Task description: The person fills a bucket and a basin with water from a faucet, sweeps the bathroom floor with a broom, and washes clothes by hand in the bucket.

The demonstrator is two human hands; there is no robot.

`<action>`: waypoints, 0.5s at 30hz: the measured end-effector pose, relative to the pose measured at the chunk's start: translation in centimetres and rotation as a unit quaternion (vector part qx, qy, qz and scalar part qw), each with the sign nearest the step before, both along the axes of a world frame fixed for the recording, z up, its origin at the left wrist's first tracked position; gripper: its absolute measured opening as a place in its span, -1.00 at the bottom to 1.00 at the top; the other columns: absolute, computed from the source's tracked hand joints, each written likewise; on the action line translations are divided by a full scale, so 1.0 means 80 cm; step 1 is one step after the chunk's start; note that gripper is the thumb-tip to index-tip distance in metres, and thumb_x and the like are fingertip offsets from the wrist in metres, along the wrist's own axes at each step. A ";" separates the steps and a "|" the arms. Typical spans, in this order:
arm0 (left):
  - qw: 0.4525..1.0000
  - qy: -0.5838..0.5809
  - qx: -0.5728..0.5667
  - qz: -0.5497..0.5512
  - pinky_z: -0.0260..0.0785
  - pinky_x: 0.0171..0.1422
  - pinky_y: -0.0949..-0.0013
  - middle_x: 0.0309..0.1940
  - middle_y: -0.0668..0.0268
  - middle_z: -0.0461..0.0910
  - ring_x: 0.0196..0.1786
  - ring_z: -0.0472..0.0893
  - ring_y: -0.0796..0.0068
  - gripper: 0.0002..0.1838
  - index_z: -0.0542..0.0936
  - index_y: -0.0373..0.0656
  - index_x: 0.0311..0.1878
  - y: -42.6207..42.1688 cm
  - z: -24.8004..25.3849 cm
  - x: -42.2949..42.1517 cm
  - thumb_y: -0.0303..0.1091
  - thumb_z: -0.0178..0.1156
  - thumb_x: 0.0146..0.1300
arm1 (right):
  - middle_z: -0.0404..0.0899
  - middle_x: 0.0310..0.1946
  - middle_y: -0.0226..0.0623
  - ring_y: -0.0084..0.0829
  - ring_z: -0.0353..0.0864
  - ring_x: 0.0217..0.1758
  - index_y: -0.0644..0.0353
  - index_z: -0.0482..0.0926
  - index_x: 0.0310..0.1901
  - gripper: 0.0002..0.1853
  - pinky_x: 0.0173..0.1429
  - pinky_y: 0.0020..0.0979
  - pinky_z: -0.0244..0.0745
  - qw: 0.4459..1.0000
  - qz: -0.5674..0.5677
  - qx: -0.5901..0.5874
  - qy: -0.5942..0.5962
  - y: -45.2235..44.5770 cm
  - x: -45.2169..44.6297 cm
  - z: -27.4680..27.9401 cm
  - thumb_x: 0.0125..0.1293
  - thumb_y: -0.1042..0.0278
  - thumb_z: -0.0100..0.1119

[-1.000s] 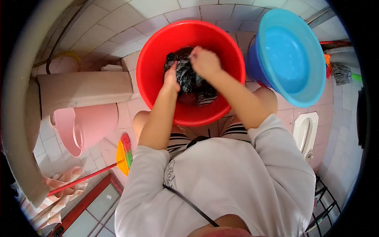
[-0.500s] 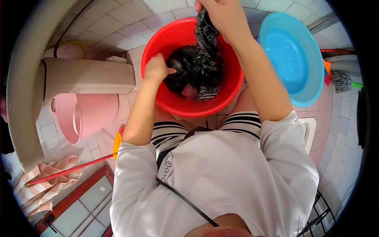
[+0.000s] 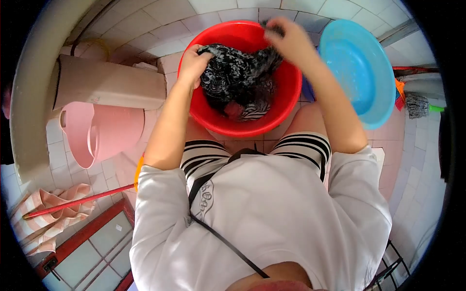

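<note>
A wet black cloth with a grey-white pattern [image 3: 225,68] is stretched across a red basin [image 3: 242,128] in front of me. My left hand [image 3: 193,65] is closed on its left end, near the basin's left rim. At the upper right rim, my right hand [image 3: 293,41], slightly blurred, grips the cloth's other end. Below the cloth, a zebra-striped fabric [image 3: 256,110] and a small pinkish-red piece [image 3: 234,111] lie in the basin. Whether the patterned cloth is a garment I cannot tell.
A light blue basin [image 3: 383,72] stands right of the red one. On the left are a pink bucket [image 3: 119,131], a beige pipe-like fixture [image 3: 111,85], a red pole [image 3: 82,200] and a striped cloth [image 3: 43,213]. A grey mop head [image 3: 416,105] leans at the far right.
My left hand has risen with the cloth's left end. The right hand has come down a little and rightward, so the cloth now spans between both hands instead of hanging from the right.
</note>
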State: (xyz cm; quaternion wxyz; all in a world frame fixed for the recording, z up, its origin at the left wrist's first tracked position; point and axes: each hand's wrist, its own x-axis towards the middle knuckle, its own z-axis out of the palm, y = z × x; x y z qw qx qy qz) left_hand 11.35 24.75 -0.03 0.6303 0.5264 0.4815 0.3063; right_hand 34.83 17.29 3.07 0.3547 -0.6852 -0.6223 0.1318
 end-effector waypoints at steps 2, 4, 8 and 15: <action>0.998 0.042 -0.047 0.014 0.37 -0.38 0.40 -0.46 0.25 0.49 -0.44 0.50 0.46 -0.80 0.42 -0.29 -0.27 -0.003 0.006 0.008 -0.54 0.06 -0.04 | 0.16 0.08 0.08 0.05 0.29 0.04 0.15 0.33 -0.01 -0.42 0.07 -0.18 0.29 0.974 -0.077 -0.063 -0.203 -0.035 -0.049 -0.030 -0.12 0.26 0.31; 0.996 0.029 -0.084 0.007 0.37 -0.37 0.41 -0.48 0.22 0.48 -0.44 0.49 0.43 -0.82 0.41 -0.31 -0.30 -0.006 0.012 0.017 -0.50 0.08 -0.03 | 0.35 -0.10 0.03 -0.09 0.39 -0.06 0.26 0.36 -0.12 -0.47 -0.02 -0.24 0.34 0.978 -0.016 -0.201 -0.058 -0.045 -0.084 -0.049 -0.15 0.27 0.32; 0.993 -0.054 -0.105 0.001 0.38 -0.38 0.41 -0.48 0.24 0.47 -0.43 0.49 0.42 -0.83 0.39 -0.29 -0.32 -0.018 0.033 0.030 -0.52 0.10 -0.03 | 0.42 -0.25 0.24 0.01 0.43 -0.09 0.48 0.19 0.02 -0.18 0.04 -0.26 0.32 0.969 0.038 -0.242 0.041 -0.046 -0.151 -0.136 -0.21 0.11 0.36; 0.992 -0.118 0.007 0.050 0.42 -0.43 0.36 -0.40 0.18 0.45 -0.43 0.50 0.37 -0.62 0.23 -0.17 -0.14 0.008 0.060 -0.007 -0.69 0.03 -0.05 | 0.46 -0.22 -0.02 -0.18 0.47 -0.15 -0.01 0.48 -0.14 -0.59 -0.04 -0.31 0.37 0.944 0.154 -0.250 0.152 -0.031 -0.067 -0.185 -0.15 0.33 0.26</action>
